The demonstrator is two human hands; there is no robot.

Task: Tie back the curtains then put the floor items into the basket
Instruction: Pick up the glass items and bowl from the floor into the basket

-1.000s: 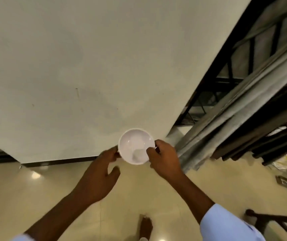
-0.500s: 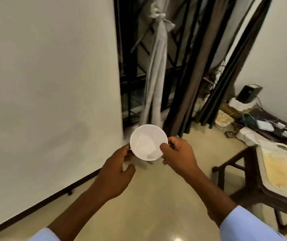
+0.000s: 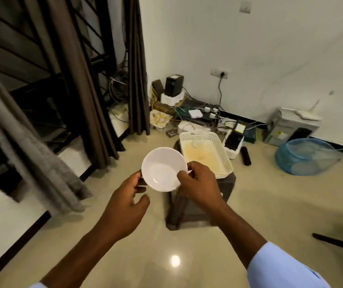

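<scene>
White plastic bowl (image 3: 163,168) being held at chest height, rim pinched on its right side by the right hand (image 3: 199,181), thumb over the lip and fingers (image 3: 184,175) clamped on the edge. Being steadied on the opposite side by the left hand (image 3: 124,204), fingertips touching the rim, the rest of those fingers loosely curled and apart, thumb free below.

Lying just beyond the right-hand fingers and slightly to their right: the white lattice basket (image 3: 226,163), sitting on a dark stool (image 3: 187,213), no desk involved. Running away from the fingers with its long axis, near short wall almost under the knuckles. Being the nearer hand, the right one; judging a short forward reach from it enough to bring the bowl over the basket's open top.

Hanging to the left of the fingers, the dark curtains (image 3: 79,80); whether tied back, not showing here.

Differing from half a second ago: view swinging rightward, the knotted grey curtain sliding out of frame, the basket coming from the right edge to just ahead of the fingers. Matching in grip, both hands keeping the bowl as before.
</scene>
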